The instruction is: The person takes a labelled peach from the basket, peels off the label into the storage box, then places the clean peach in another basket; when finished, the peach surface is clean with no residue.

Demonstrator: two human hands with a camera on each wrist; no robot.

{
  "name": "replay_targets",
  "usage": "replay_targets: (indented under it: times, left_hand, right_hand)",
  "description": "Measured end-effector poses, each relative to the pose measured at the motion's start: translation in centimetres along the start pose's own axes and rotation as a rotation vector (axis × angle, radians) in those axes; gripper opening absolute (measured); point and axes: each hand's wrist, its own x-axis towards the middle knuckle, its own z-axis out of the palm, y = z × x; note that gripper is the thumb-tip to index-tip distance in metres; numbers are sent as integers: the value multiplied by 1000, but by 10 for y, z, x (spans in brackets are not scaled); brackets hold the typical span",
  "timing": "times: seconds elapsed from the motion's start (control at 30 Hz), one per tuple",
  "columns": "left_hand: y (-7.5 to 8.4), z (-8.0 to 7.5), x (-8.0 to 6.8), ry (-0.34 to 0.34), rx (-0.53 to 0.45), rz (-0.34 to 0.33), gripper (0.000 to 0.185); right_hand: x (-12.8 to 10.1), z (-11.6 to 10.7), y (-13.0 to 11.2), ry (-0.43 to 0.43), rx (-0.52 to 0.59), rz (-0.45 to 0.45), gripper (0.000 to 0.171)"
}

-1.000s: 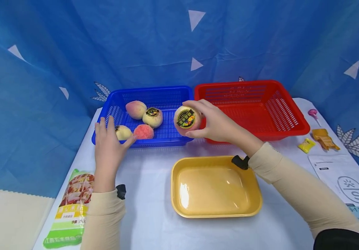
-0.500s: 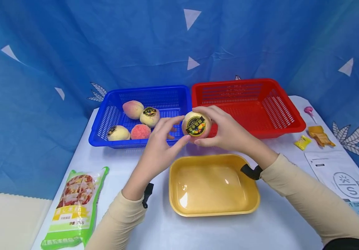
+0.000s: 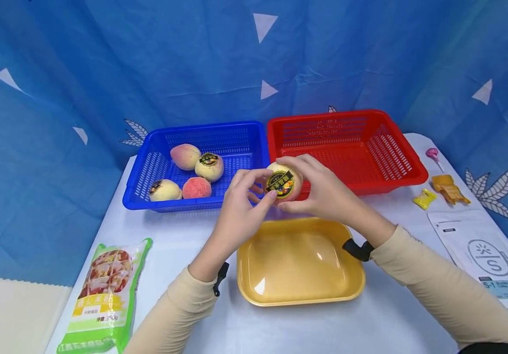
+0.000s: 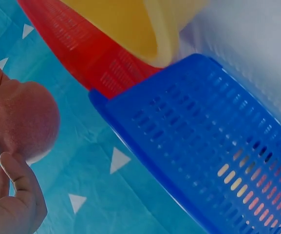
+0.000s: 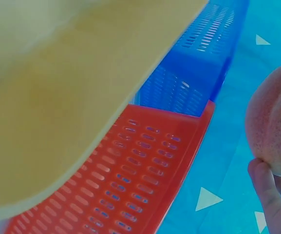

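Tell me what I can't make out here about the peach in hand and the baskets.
- Sticker on the held peach: print too small to read in the head view; both wrist views show only the bare side.
- Left hand: left wrist view cuts it off at the frame edge.
- Right hand: right wrist view shows only a fingertip.
- Red basket: its front floor is hidden behind the hands.
- Blue basket: peaches inside are unseen in the wrist views.

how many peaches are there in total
5: four in the blue basket, namely peach one, two, three, four; the fifth peach is held by both hands above the table.
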Motion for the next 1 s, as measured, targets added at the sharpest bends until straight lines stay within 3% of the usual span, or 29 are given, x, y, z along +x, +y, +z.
replay_targets:
  times: [0.63, 1.0]
  left_hand:
    - [7, 12, 4, -50, -72, 58, 21]
    - [14, 17, 3, -157, -309, -25, 25]
  right_hand:
    - [-21, -5, 4, 22, -21, 58, 83]
    - [-36, -11, 8, 102, -100, -4, 80]
